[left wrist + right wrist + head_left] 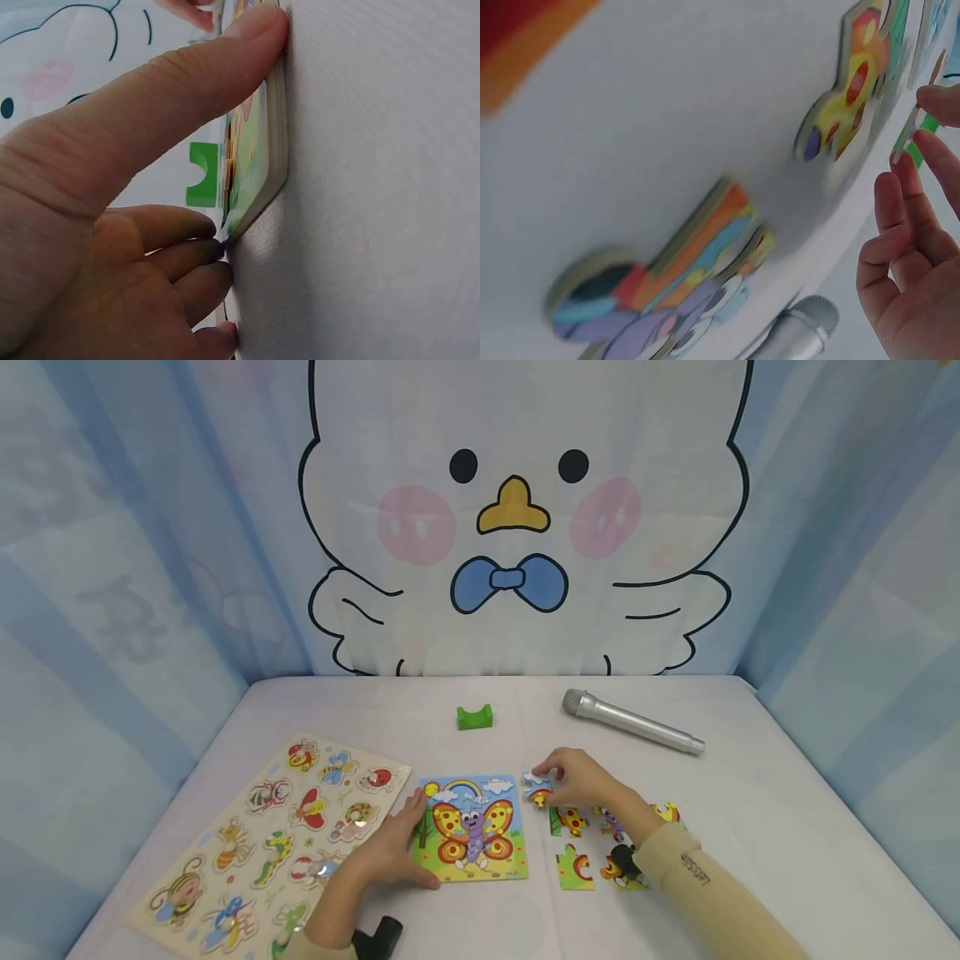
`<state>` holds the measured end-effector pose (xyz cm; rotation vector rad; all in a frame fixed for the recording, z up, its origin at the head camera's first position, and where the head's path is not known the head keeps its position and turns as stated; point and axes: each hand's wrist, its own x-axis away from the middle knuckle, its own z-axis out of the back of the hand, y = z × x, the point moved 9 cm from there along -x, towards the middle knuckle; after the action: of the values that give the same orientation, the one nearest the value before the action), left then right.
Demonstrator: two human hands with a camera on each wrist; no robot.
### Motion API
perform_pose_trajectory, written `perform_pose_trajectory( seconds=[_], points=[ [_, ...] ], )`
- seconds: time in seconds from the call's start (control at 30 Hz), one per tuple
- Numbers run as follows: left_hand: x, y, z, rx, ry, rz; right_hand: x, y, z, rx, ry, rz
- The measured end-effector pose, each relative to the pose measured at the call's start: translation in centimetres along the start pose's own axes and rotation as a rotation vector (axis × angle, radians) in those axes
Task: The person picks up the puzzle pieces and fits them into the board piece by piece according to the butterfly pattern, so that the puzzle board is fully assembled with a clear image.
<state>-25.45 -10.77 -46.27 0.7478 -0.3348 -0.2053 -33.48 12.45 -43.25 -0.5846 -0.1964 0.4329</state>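
My left hand [386,850] rests against the left side of a square butterfly puzzle board [471,828]. In the left wrist view its straight thumb [180,97] touches the board's edge, and the other fingers lie beside a corner. My right hand [581,779] pinches a puzzle piece [537,788] with sky and cloud colours between thumb and fingertips, just right of the board. Below that hand lie several loose pieces, including a green-and-red corner piece [574,870] and a yellow spotted wing piece [847,94]. A purple-and-orange piece [667,300] shows in the right wrist view.
A large wooden board with insect pictures [300,810] lies at the left, partly under my left forearm. Toward the back stand a small green arched block [475,717] and a silver microphone [633,721]. A printed curtain [517,635] hangs behind the table.
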Motion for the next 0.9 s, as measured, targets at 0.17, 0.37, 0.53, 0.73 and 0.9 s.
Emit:
perform_pose_trajectory(
  seconds=[0.17,0.37,0.53,0.73,0.9],
  points=[
    [0.0,0.0,0.0,-0.006,-0.001,-0.008,-0.9,-1.4,-1.2,-0.011,-0.033,-0.010],
    [0.0,0.0,0.0,-0.009,0.000,-0.001,-1.6,-3.3,-2.1,-0.021,-0.054,0.014],
    [0.0,-0.1,-0.1,-0.002,-0.005,-0.004,-2.0,-4.5,-2.7,0.007,-0.069,0.056],
    [0.0,-0.1,-0.1,0.002,-0.009,-0.002,-2.5,-5.3,-3.3,0.058,-0.074,0.073],
    [0.0,-0.2,-0.1,-0.003,-0.005,-0.003,-2.8,-5.5,-3.5,0.075,-0.084,0.081]
  ],
)
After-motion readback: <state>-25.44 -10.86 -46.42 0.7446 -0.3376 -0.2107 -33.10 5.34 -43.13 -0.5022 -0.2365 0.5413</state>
